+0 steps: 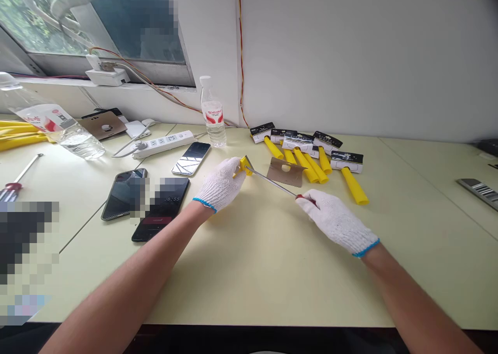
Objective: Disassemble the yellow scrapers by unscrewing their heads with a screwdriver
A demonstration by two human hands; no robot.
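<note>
White knit gloves with blue cuffs cover both hands. My left hand is closed around a yellow scraper, its head poking out past the fingers; the rest of it is mostly hidden by the glove. A screwdriver with a long metal shaft and red handle is gripped in my right hand. Its tip meets the scraper's head, where I cannot make out a screw. Just behind the shaft lies a folded brown card with a cut-out hole.
Several yellow scrapers with black-and-white cards lie at the back. Phones, a power strip and a water bottle stand or lie left of them. Another screwdriver and a large bottle are far left; a utility knife is right.
</note>
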